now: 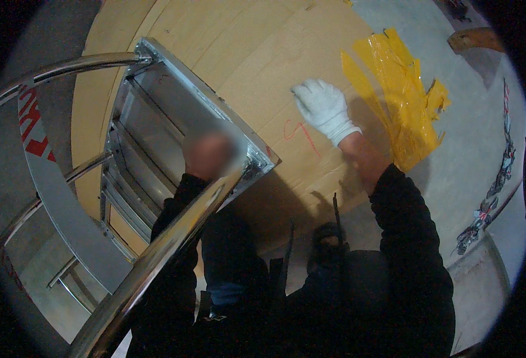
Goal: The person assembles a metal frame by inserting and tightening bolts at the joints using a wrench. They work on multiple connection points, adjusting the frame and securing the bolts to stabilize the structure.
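Observation:
A shiny metal frame [215, 104] with a grey ribbed panel [149, 134] lies at the left on brown cardboard, its chrome tubular legs sticking out. My left hand [210, 154], blurred, is over the panel close to the frame's near corner; its fingers cannot be made out. One chrome tube [155, 271] runs from that corner down to the lower left, across my left sleeve. My right hand [322, 107], in a white glove, is over the cardboard to the right of the frame. Its fingers are curled in, and whatever they may hold is hidden.
The cardboard sheet [275, 53] covers the floor and bears a red pen mark. Crumpled yellow tape [403, 95] spreads along its right edge. A curved grey strip with red markings [75, 209] crosses the legs at left. A brown piece [474, 40] lies far right.

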Available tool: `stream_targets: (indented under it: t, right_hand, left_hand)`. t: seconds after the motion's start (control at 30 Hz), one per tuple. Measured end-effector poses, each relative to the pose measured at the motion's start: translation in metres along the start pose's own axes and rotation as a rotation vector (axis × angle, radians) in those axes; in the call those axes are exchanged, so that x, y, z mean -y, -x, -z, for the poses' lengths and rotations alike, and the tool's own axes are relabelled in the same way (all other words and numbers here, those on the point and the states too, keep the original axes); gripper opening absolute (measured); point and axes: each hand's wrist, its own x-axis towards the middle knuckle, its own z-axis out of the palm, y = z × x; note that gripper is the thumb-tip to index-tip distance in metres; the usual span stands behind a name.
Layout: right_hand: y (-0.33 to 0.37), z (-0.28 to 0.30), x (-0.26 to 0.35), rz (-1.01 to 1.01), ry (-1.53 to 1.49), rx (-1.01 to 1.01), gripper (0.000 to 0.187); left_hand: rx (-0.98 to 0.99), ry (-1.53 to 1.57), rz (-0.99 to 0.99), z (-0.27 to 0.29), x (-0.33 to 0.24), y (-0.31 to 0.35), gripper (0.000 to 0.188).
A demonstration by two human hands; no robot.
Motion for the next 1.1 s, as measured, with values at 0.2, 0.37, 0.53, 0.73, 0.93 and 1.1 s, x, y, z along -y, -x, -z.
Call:
stream_targets:
  t: [0.2,0.37,0.53,0.73,0.93,1.1]
  right_hand:
    - [0.000,-0.001,-0.001,-0.002,-0.020,-0.006,0.011]
    - [0.003,-0.001,-0.004,-0.005,-0.010,-0.011,0.012]
    - [-0.001,0.001,0.000,-0.005,-0.003,0.020,0.013]
    - [0.001,0.002,0.000,-0.002,0.005,0.010,0.013]
    - [0.001,0.000,-0.001,0.013,-0.018,-0.034,0.009]
    - [0.001,-0.001,-0.002,-0.004,-0.022,-0.015,0.009]
  left_hand:
    - [0.038,-0.261,-0.121,0.003,-0.015,-0.010,0.023]
    - [0.050,-0.308,-0.168,-0.002,-0.016,-0.017,0.021]
    - [0.060,-0.353,-0.166,0.004,-0.018,-0.016,0.020]
    - [0.104,-0.382,-0.155,0.002,-0.008,-0.018,0.018]
    - [0.051,0.100,-0.126,-0.002,-0.004,-0.018,0.010]
    - [0.112,0.388,0.185,-0.014,0.023,0.008,0.019]
